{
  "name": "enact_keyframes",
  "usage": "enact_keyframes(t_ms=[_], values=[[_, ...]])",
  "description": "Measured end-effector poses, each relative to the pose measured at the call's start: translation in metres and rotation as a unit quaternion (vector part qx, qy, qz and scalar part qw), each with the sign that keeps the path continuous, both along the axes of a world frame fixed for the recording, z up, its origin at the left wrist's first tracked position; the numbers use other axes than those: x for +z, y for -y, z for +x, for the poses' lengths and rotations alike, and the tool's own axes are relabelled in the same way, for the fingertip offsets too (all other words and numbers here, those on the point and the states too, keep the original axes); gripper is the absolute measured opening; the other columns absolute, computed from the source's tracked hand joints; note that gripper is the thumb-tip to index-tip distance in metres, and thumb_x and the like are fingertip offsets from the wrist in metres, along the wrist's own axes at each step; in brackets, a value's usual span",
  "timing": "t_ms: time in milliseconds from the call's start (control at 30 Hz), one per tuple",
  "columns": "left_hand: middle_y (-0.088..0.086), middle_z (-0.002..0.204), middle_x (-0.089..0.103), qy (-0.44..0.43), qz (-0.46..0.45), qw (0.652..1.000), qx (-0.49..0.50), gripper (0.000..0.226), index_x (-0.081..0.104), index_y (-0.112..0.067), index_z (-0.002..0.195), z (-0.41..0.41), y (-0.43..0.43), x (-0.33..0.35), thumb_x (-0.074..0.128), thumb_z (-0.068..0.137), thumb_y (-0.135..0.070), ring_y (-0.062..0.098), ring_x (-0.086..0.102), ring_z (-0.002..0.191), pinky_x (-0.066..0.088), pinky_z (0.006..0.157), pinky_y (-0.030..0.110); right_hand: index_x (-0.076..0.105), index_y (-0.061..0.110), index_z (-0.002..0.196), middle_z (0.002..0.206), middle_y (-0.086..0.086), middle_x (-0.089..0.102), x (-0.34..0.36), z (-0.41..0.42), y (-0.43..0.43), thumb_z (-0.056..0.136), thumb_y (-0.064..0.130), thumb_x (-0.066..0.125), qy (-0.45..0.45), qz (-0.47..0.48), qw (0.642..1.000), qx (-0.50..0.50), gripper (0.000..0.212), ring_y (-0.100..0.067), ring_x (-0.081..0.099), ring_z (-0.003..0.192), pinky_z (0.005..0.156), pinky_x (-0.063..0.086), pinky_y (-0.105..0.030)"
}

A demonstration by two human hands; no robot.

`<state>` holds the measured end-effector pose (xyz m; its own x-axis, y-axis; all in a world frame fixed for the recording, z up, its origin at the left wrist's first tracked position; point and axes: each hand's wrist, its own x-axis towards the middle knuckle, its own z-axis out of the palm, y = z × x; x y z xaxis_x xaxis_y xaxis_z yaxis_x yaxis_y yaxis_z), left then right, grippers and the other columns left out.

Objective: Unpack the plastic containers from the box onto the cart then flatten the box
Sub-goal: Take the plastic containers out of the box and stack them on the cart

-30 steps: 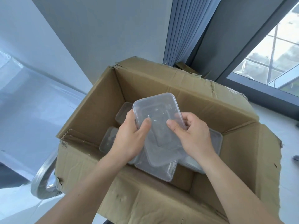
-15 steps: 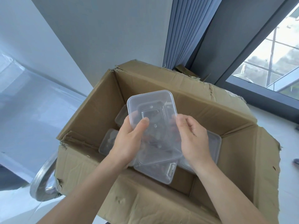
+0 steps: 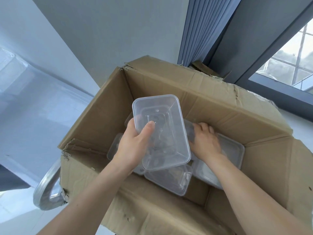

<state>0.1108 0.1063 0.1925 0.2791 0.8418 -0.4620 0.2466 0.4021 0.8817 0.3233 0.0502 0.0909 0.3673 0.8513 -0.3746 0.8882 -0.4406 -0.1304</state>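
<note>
A: Where is the tub that is coming out?

B: The clear tub (image 3: 162,133) is above the open mouth of the cardboard box (image 3: 220,106); it is tilted, far end higher; the left grip (image 3: 133,145) holds it by its left edge, thumb (image 3: 149,127) laid on the upper face, the other fingers going underneath.

A: And the other side?

B: The right grip (image 3: 205,143) is lower, down inside the box, just right of the held tub; palm down, fingers bent; it lies over the right tub (image 3: 233,150), which rests against the right wall; the picture is blurred there, so I cannot tell whether it has hold of anything or only touches.

A: What else lies in the box?

B: More clear plastic; a near tub (image 3: 169,182) sits under the held one, skewed; a left tub (image 3: 115,146) shows partly behind the left wrist; they overlap at odd angles.

A: The box itself?

B: Open at the top; the right flap (image 3: 288,175) is spread outward; the near flap (image 3: 135,209) is folded down toward the person; the far left corner is torn.

A: Around it?

B: A curved metal handle (image 3: 45,189) is just beside the near left corner; a pleated curtain (image 3: 194,31) hangs beyond the far wall of the box; a window (image 3: 288,53) is at far right.
</note>
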Motion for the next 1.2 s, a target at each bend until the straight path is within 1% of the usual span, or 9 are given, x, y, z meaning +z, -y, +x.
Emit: enact_keyframes(t_ms=[133,267,467,667,767,833,967,1133,1200], values=[[-0.008,0.107,0.07,-0.009,-0.004,1.0,0.009,0.046,0.059,-0.033,0.118,0.001,-0.003,-0.004,0.059,0.078,-0.057,0.019,0.07,0.101,0.056,0.088,0.054,0.03,0.016,0.15,0.139,-0.007,0.042,0.001,-0.003,-0.002,0.085,0.051,0.06,0.03,-0.002,1.0,0.0,0.08,-0.03,0.038,0.125,0.1,0.031,-0.041],[-0.009,0.102,0.071,-0.014,-0.012,1.0,0.008,0.031,0.062,-0.037,0.108,0.001,-0.006,-0.005,0.06,0.081,-0.051,0.018,0.072,0.097,0.057,0.086,0.054,0.043,0.02,0.141,0.131,-0.007,0.047,0.003,-0.007,0.0,0.082,0.054,0.062,0.031,-0.007,0.999,0.009,0.071,-0.03,0.039,0.119,0.097,0.031,-0.04],[-0.008,0.105,0.072,-0.03,-0.007,0.999,0.013,0.039,0.061,-0.032,0.114,-0.001,-0.01,-0.004,0.059,0.079,-0.051,0.018,0.072,0.095,0.058,0.085,0.053,0.049,0.017,0.121,0.123,-0.007,0.048,0.0,-0.008,0.003,0.077,0.05,0.074,-0.055,0.001,0.998,0.01,0.061,-0.029,0.044,0.117,0.099,0.036,-0.039],[-0.012,0.104,0.072,-0.031,0.006,0.999,0.015,0.034,0.06,-0.036,0.112,-0.007,-0.009,0.002,0.059,0.081,-0.051,0.014,0.071,0.097,0.056,0.089,0.051,0.038,0.021,0.094,0.097,0.0,0.048,0.009,-0.013,0.005,0.073,0.045,0.079,-0.128,-0.02,0.992,-0.004,0.051,-0.027,0.055,0.096,0.075,0.037,-0.036],[-0.011,0.106,0.072,-0.021,0.012,1.0,0.015,0.033,0.061,-0.036,0.114,-0.015,-0.009,0.007,0.059,0.084,-0.049,0.015,0.072,0.096,0.057,0.088,0.052,0.037,0.023,0.097,0.097,0.002,0.051,0.02,-0.018,0.006,0.074,0.05,0.077,-0.147,-0.013,0.989,-0.034,0.053,-0.023,0.052,0.09,0.07,0.033,-0.034],[-0.013,0.106,0.073,-0.016,0.017,1.0,0.021,0.027,0.061,-0.038,0.114,-0.022,-0.009,0.012,0.06,0.088,-0.047,0.013,0.072,0.096,0.057,0.089,0.05,0.04,0.027,0.105,0.1,0.005,0.053,0.034,-0.021,0.009,0.073,0.057,0.075,-0.169,0.017,0.984,-0.058,0.056,-0.019,0.052,0.09,0.07,0.037,-0.034],[-0.016,0.104,0.073,0.002,0.018,0.999,0.03,0.018,0.064,-0.045,0.112,-0.039,-0.011,0.026,0.059,0.095,-0.045,0.011,0.071,0.098,0.056,0.092,0.048,0.044,0.042,0.114,0.108,0.016,0.059,0.071,-0.036,0.018,0.075,0.06,0.074,-0.264,0.116,0.947,-0.138,0.052,-0.01,0.056,0.098,0.083,0.048,-0.035],[-0.014,0.105,0.073,0.034,0.038,0.999,0.019,0.03,0.064,-0.047,0.114,-0.061,-0.015,0.052,0.057,0.086,-0.053,0.018,0.071,0.1,0.055,0.092,0.053,0.048,0.04,0.116,0.099,0.028,0.057,0.113,-0.067,0.035,0.078,0.053,0.075,-0.314,0.192,0.902,-0.224,0.048,0.011,0.051,0.09,0.069,0.038,-0.014],[-0.011,0.101,0.072,0.05,0.047,0.998,0.013,0.027,0.065,-0.044,0.112,-0.07,-0.015,0.06,0.054,0.088,-0.048,0.023,0.071,0.098,0.056,0.087,0.056,0.049,0.038,0.116,0.101,0.028,0.056,0.124,-0.078,0.043,0.079,0.052,0.074,-0.321,0.212,0.891,-0.241,0.047,0.013,0.05,0.092,0.069,0.036,-0.012]])
